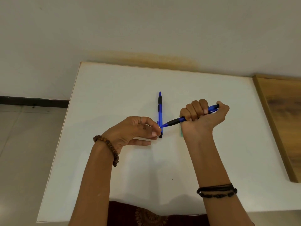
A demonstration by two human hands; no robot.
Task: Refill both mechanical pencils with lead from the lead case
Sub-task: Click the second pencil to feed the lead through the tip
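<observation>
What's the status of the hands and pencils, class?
Right hand grips blue mechanical pencil. Left hand pinches thin lead at its tip. Second blue pencil lies on table.

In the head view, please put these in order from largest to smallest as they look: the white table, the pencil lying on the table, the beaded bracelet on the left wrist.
1. White table.
2. Lying pencil.
3. Beaded bracelet, though it sits nearer the camera, so this is unsure.
</observation>
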